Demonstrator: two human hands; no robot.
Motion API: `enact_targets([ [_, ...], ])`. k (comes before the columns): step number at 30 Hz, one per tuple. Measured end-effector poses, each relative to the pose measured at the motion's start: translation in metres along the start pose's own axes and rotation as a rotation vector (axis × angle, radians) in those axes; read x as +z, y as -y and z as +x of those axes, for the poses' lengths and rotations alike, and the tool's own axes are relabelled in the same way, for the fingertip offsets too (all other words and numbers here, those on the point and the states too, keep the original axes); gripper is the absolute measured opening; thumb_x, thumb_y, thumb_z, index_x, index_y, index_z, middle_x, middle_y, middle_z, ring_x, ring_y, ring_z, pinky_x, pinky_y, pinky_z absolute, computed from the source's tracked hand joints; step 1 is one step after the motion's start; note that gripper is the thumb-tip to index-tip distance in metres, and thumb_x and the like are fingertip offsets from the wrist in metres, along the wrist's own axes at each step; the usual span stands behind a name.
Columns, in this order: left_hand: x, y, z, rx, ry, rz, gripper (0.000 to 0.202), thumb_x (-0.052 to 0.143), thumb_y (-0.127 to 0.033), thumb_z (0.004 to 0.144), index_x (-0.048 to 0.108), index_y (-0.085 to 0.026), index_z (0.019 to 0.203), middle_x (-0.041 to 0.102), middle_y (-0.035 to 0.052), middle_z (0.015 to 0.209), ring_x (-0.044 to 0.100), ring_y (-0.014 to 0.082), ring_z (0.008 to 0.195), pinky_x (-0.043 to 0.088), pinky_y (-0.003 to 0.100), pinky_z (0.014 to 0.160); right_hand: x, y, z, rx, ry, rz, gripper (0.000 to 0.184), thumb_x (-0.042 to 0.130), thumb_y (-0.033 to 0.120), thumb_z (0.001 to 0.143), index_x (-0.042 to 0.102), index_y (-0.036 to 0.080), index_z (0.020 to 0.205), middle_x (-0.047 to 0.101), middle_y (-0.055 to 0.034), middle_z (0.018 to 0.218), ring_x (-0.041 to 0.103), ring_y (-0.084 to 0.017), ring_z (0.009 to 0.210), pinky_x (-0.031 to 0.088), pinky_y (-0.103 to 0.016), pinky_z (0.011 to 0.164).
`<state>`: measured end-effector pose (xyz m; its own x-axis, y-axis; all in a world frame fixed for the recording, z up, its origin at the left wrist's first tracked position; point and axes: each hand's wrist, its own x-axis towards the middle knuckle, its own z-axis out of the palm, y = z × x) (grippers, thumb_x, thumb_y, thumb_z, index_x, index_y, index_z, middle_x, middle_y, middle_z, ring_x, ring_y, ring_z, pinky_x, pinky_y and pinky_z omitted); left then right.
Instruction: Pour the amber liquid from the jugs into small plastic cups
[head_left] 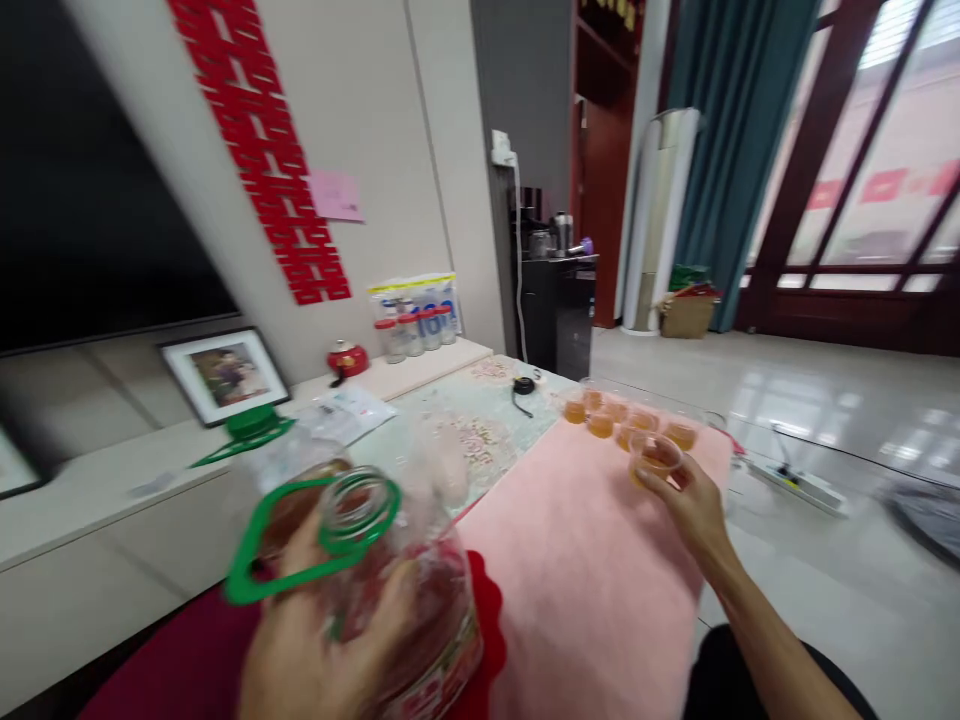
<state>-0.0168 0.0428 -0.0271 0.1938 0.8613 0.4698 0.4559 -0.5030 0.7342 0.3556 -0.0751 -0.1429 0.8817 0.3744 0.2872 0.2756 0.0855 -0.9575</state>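
Note:
My left hand (322,630) is wrapped round a large clear plastic jug (427,590) with a green handle collar (300,570) and an uncapped mouth. The jug is upright or slightly tilted, blurred by motion, with a printed label low on its side. A clear plastic cup (654,458) of amber liquid is in the grip of my right hand (686,500), at the far right of the pink cloth (570,540). Just behind it stand several similar cups (600,422) of amber liquid. Under the jug, a red scalloped mat (486,620) shows.
A black tape measure (523,385) lies on the floral tablecloth (480,440). Along the wall, a white cabinet (75,470) bears a framed photo (225,372), a red pot (347,358) and several red-lidded jars (409,335). On the floor at right is a power strip (799,485).

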Motion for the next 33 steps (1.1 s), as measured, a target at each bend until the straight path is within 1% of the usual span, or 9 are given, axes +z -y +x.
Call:
enact_targets([
  [1,-0.001,0.0,0.0,-0.055,0.038,-0.018,0.075,0.065,-0.069,0.082,0.06,-0.016,0.135,0.068,0.0156,0.125,0.059,0.0374,0.131,0.049,0.058,0.112,0.006,0.01,-0.007,0.001,0.052,0.008,0.068,0.089,0.052,0.067,0.071,0.023,0.127,0.076,-0.0134,0.13,0.069,-0.04,0.123,0.054,-0.063,0.105],
  [3,-0.001,-0.004,0.001,-0.055,0.033,-0.038,0.068,0.06,-0.063,0.086,0.059,-0.018,0.136,0.069,0.0144,0.126,0.053,0.0368,0.137,0.045,0.056,0.116,0.021,0.032,-0.018,-0.007,0.146,0.025,0.066,0.091,0.051,0.066,0.073,0.028,0.126,0.076,-0.0116,0.132,0.069,-0.041,0.125,0.056,-0.063,0.104],
  [5,0.0,-0.01,0.001,-0.053,0.046,-0.047,0.064,0.061,-0.055,0.082,0.059,-0.018,0.135,0.069,0.0135,0.125,0.056,0.036,0.132,0.046,0.056,0.115,0.036,0.06,-0.027,-0.061,0.26,0.04,0.064,0.091,0.051,0.067,0.074,0.031,0.126,0.077,-0.0115,0.132,0.07,-0.042,0.124,0.059,-0.064,0.1],
  [8,0.002,-0.019,0.0,-0.112,0.01,-0.036,0.07,0.063,-0.051,0.075,0.058,-0.017,0.136,0.065,0.0154,0.135,0.059,0.0371,0.125,0.046,0.059,0.114,0.061,0.106,-0.038,-0.212,0.411,0.033,0.057,0.089,0.047,0.072,0.075,0.034,0.125,0.078,-0.011,0.129,0.072,-0.041,0.122,0.06,-0.066,0.1],
  [11,0.002,-0.023,-0.001,-0.146,-0.002,-0.026,0.075,0.061,-0.05,0.073,0.054,-0.018,0.141,0.061,0.0163,0.144,0.057,0.0383,0.129,0.045,0.06,0.114,0.086,0.15,-0.045,-0.386,0.534,0.05,0.051,0.087,0.038,0.075,0.075,0.034,0.124,0.078,-0.0093,0.128,0.073,-0.037,0.12,0.062,-0.061,0.099],
  [16,0.003,-0.024,0.0,-0.113,-0.02,-0.048,0.077,0.059,-0.047,0.071,0.053,-0.02,0.143,0.061,0.0167,0.145,0.054,0.0397,0.137,0.043,0.062,0.116,0.119,0.199,-0.048,-0.552,0.679,0.051,0.051,0.084,0.032,0.076,0.072,0.035,0.125,0.077,-0.0056,0.126,0.075,-0.033,0.112,0.063,-0.057,0.093],
  [23,0.006,-0.025,-0.001,-0.087,-0.064,-0.054,0.065,0.058,-0.044,0.07,0.063,-0.019,0.13,0.069,0.0166,0.13,0.056,0.0408,0.136,0.043,0.064,0.117,0.142,0.231,-0.048,-0.856,0.718,-0.063,0.048,0.082,0.029,0.079,0.07,0.032,0.126,0.078,-0.0027,0.116,0.074,-0.028,0.107,0.061,-0.048,0.095],
  [29,0.008,-0.027,0.0,-0.074,-0.072,-0.05,0.062,0.057,-0.042,0.071,0.065,-0.014,0.126,0.066,0.0225,0.137,0.058,0.0431,0.136,0.043,0.066,0.117,0.146,0.238,-0.045,-1.05,0.696,-0.17,0.046,0.079,0.029,0.085,0.066,0.031,0.129,0.078,-0.0038,0.116,0.074,-0.027,0.107,0.06,-0.043,0.093],
  [33,0.008,-0.028,0.0,-0.034,-0.082,-0.053,0.052,0.055,-0.041,0.072,0.067,-0.017,0.117,0.071,0.0203,0.129,0.062,0.0414,0.133,0.043,0.067,0.117,0.146,0.242,-0.045,-1.147,0.686,-0.197,0.044,0.076,0.028,0.089,0.064,0.028,0.131,0.077,-0.007,0.118,0.074,-0.027,0.107,0.06,-0.043,0.092],
])
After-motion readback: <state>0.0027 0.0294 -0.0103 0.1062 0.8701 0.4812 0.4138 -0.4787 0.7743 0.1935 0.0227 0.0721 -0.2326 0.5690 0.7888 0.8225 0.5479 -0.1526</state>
